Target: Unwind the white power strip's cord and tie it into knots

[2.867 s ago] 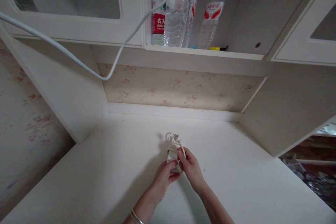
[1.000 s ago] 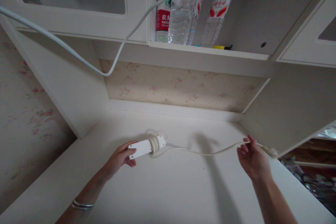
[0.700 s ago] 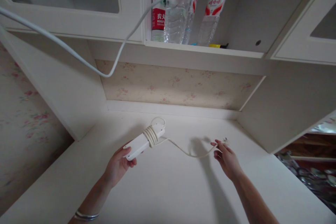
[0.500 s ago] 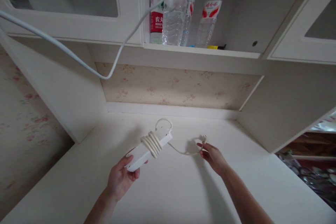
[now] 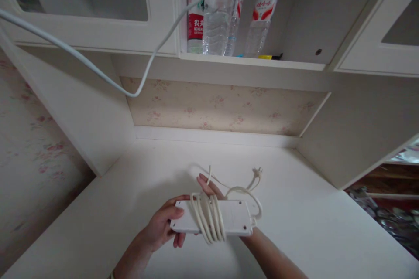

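My left hand (image 5: pixel 160 224) grips the left end of a white power strip (image 5: pixel 234 213), thumb on its face and fingers beneath. Several turns of cream cord (image 5: pixel 212 218) wrap the strip's middle. My right hand (image 5: pixel 211 188) reaches behind the strip, its fingertips showing above the upper edge against a short raised piece of cord. The thumb and palm are hidden by the strip, but the fingers appear to hold that cord. A plug (image 5: pixel 257 172) on the cord's end hangs to the right, above a loop at the strip's right end.
A white desk surface (image 5: pixel 310 218) lies below, with side panels and floral wallpaper (image 5: pixel 216 104) behind. Overhead, an open cabinet shelf (image 5: pixel 255 63) holds several water bottles (image 5: pixel 262 22). A white cable (image 5: pixel 81 59) hangs across the upper left, close to the camera.
The power strip has turned from slanted to nearly level and come lower and nearer. My right hand has left the plug end and moved left behind the strip.
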A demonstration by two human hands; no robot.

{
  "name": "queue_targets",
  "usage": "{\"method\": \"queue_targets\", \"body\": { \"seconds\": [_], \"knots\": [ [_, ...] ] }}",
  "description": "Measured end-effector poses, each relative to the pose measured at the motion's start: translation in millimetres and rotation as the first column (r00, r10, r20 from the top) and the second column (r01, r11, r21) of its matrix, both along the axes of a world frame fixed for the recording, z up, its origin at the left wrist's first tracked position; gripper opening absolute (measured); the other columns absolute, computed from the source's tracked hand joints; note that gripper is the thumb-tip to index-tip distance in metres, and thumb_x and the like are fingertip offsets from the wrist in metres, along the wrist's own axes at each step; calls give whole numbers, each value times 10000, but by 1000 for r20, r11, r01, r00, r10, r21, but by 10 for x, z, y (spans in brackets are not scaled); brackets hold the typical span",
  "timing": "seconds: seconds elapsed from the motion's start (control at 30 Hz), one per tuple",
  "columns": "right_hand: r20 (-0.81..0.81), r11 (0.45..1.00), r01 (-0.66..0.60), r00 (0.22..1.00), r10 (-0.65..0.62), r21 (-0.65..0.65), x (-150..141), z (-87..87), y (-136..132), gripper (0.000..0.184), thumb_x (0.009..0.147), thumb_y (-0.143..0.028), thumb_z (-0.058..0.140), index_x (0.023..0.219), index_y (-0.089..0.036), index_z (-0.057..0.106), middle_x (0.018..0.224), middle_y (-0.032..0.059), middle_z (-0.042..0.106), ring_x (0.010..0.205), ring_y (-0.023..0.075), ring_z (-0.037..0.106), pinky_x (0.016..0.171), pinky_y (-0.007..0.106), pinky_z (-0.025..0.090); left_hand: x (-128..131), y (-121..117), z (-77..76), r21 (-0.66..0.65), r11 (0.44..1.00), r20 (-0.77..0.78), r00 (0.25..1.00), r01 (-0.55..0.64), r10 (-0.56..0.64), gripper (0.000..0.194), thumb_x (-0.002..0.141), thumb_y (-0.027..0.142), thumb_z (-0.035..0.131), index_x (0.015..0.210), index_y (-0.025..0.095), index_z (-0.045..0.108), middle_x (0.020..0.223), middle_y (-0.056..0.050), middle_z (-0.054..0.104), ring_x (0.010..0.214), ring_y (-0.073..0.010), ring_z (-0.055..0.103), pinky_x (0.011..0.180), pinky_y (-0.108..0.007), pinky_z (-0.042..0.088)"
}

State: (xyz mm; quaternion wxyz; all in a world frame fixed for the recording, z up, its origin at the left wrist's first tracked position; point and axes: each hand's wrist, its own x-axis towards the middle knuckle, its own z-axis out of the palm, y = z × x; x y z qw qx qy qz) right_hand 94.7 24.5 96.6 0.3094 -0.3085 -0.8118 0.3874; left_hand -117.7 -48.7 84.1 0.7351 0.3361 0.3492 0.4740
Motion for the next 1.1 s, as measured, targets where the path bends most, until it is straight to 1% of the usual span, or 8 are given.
{"method": "queue_targets", "body": {
  "seconds": [0.17, 0.43, 0.53, 0.63, 0.73, 0.8, 0.97, 1.1],
  "knots": [
    [230, 984, -28, 973, -13, 173, -233, 40, 301, 252, 902, -373, 487, 1000, -257, 688, 886, 45, 695, 819, 213, 634, 721, 293, 463, -20, -57, 24, -31, 998, -88, 995, 47, -49, 515, 699, 302, 622, 1172, 105, 572, 580, -58, 672, 335, -155, 559, 298, -192, 387],
    [151, 904, 369, 902, -404, 214, 278, 300, 656, 393, 949, -465, 365, 679, -212, 497, 589, -9, 529, 571, 140, 485, 569, 238, 332, -345, -149, 77, -60, 977, -236, 954, -204, 184, 475, 770, 316, 597, 1185, 88, 552, 684, -94, 690, 391, -128, 538, 346, -198, 383],
    [150, 890, 450, 877, -456, 73, 541, 167, 687, 379, 885, -476, 468, 621, -206, 493, 532, -25, 488, 531, 130, 438, 532, 240, 311, -449, -149, 51, -62, 936, -147, 931, -347, 335, 500, 795, 338, 617, 1230, 112, 524, 751, -104, 701, 436, -128, 553, 390, -208, 396],
    [168, 854, 442, 897, -410, -275, 768, -25, 704, 356, 804, -448, 569, 571, -195, 477, 462, -42, 447, 448, 102, 376, 464, 230, 281, -568, -207, -51, -17, 885, -62, 884, -465, 464, 423, 768, 320, 661, 1136, 124, 592, 720, -99, 700, 406, -100, 516, 386, -191, 373],
    [18, 696, 366, 892, -453, -618, 946, -96, 736, 363, 765, -401, 626, 556, -195, 412, 426, -65, 396, 374, 62, 281, 386, 210, 205, -699, -311, -189, 46, 852, -18, 852, -521, 523, 394, 714, 302, 703, 1068, 142, 638, 582, -57, 663, 318, -65, 444, 339, -155, 308],
    [-126, 606, 276, 835, -536, -746, 1039, -38, 781, 342, 733, -352, 674, 578, -187, 417, 438, -72, 401, 360, 41, 238, 354, 193, 155, -778, -365, -243, 9, 895, -31, 895, -446, 446, 418, 717, 365, 676, 1073, 149, 645, 529, -46, 640, 267, -65, 413, 297, -145, 261],
    [-394, 586, 74, 670, -629, -807, 1224, 288, 904, 261, 684, -265, 707, 633, -178, 465, 442, -97, 382, 334, 22, 222, 324, 158, 219, -879, -326, -120, -5, 987, -268, 951, -160, 153, 470, 687, 415, 693, 1043, 111, 649, 605, -71, 662, 296, -113, 486, 271, -178, 310],
    [-524, 622, 4, 535, -663, -783, 1350, 419, 898, 217, 693, -199, 714, 686, -182, 497, 513, -88, 474, 325, 17, 278, 318, 148, 282, -919, -192, 29, -5, 946, -413, 862, -326, 295, 453, 752, 339, 692, 1134, 119, 583, 600, -39, 649, 418, -153, 568, 356, -214, 437]
  ]
}}
